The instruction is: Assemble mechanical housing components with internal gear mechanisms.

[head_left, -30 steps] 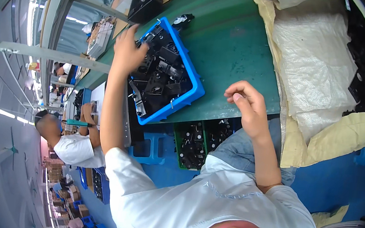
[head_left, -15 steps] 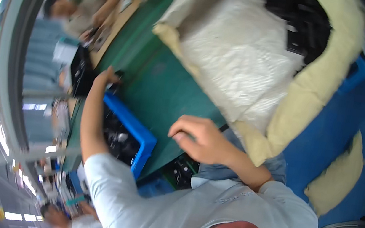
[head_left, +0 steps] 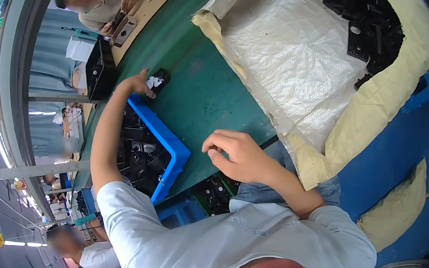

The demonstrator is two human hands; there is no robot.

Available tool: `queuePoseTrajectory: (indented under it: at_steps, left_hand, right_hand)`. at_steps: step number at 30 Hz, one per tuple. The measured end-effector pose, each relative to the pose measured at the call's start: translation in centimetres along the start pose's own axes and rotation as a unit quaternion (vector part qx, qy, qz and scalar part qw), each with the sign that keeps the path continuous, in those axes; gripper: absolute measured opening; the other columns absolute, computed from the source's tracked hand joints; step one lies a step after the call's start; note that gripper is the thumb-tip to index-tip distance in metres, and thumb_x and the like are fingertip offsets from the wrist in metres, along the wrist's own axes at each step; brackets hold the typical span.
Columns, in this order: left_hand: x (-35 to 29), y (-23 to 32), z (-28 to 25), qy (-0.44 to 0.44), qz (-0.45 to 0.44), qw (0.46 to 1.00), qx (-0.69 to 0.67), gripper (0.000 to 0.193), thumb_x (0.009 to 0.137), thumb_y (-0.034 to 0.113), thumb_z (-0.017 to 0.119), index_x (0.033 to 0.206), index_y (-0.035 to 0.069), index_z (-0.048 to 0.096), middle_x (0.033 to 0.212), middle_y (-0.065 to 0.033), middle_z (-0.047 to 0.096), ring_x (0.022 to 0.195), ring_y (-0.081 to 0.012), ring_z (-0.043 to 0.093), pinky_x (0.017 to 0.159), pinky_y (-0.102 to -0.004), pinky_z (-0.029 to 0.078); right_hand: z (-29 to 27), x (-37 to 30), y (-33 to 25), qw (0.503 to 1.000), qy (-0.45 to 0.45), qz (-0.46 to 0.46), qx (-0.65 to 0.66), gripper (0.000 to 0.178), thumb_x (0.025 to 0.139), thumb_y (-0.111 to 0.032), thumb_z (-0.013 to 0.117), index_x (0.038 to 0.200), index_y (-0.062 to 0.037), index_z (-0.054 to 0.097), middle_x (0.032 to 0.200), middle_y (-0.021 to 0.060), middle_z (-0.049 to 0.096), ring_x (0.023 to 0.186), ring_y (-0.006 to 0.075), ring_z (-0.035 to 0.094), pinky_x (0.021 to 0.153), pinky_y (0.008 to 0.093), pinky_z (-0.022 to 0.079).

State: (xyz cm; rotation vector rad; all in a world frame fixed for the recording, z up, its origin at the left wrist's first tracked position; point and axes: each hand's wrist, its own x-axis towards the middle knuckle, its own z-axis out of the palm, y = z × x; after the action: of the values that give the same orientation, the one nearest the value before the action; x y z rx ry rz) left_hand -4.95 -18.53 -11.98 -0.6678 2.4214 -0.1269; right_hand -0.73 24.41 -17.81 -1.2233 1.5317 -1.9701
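- The left hand (head_left: 135, 83) has moved from over the blue plastic crate (head_left: 164, 134) to the black moulded part (head_left: 161, 78) on the green tabletop (head_left: 220, 88), shifting the work to that lone piece.
- Its thumb and fingers stand apart beside the part (contact, I cannot tell).
- The right hand (head_left: 238, 157) curls loosely, apparently empty.
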Motion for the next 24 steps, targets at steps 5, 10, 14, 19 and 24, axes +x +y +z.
queuePoseTrajectory:
  at_steps: [5, 10, 14, 19, 24]
  left_hand:
    - [1.5, -2.2, 1.3, 0.084, 0.069, 0.989, -0.105, 0.111, 0.064, 0.03, 0.086, 0.151, 0.007, 0.021, 0.13, -0.027, 0.055, 0.118, -0.0375, 0.056, 0.099, -0.0428, 0.046]
    - [2.1, 2.5, 2.6, 0.16, 0.219, 0.952, -0.142, 0.105, 0.066, 0.022, 0.085, 0.15, 0.007, 0.023, 0.123, -0.0261, 0.06, 0.11, -0.0338, 0.061, 0.093, -0.041, 0.048]
    - [0.5, 4.8, 0.1, 0.136, 0.223, 0.956, -0.136, 0.096, 0.07, 0.012, 0.079, 0.149, 0.009, 0.026, 0.107, -0.0217, 0.065, 0.094, -0.029, 0.065, 0.083, -0.0375, 0.051]
    - [1.4, 5.1, 1.0, 0.15, 0.205, 0.945, -0.208, 0.085, 0.073, 0.0, 0.07, 0.147, 0.011, 0.031, 0.082, -0.0131, 0.067, 0.072, -0.0216, 0.064, 0.069, -0.0327, 0.051]
    - [3.2, 6.3, 0.6, 0.237, 0.222, 0.909, -0.259, 0.079, 0.073, -0.004, 0.064, 0.145, 0.012, 0.034, 0.068, -0.0074, 0.064, 0.061, -0.0181, 0.061, 0.062, -0.0309, 0.049]
  right_hand:
    - [0.4, 0.3, -0.2, 1.0, -0.024, 0.015, -0.009, 0.011, 0.086, -0.002, 0.055, 0.093, -0.0023, 0.063, 0.087, 0.0068, 0.065, 0.067, 0.0206, 0.055, 0.063, 0.0298, 0.044]
    - [0.8, 0.1, -0.9, 0.998, -0.049, 0.03, -0.003, 0.01, 0.086, -0.002, 0.055, 0.093, -0.0024, 0.063, 0.088, 0.0069, 0.065, 0.069, 0.0208, 0.055, 0.064, 0.0305, 0.045]
    - [-0.2, -0.8, -2.6, 0.996, -0.046, -0.07, 0.02, 0.01, 0.086, -0.006, 0.055, 0.092, -0.0054, 0.063, 0.085, 0.0064, 0.064, 0.067, 0.024, 0.057, 0.065, 0.0327, 0.046]
    - [-4.9, -3.7, -9.2, 0.977, 0.047, -0.181, -0.099, 0.011, 0.079, -0.002, 0.06, 0.09, -0.0046, 0.063, 0.086, 0.0065, 0.061, 0.071, 0.0227, 0.055, 0.067, 0.0304, 0.047]
    - [-12.9, -4.1, -10.6, 0.845, 0.19, -0.103, -0.489, 0.02, 0.074, -0.002, 0.061, 0.094, -0.006, 0.063, 0.092, 0.0073, 0.059, 0.077, 0.0218, 0.053, 0.072, 0.0301, 0.047]
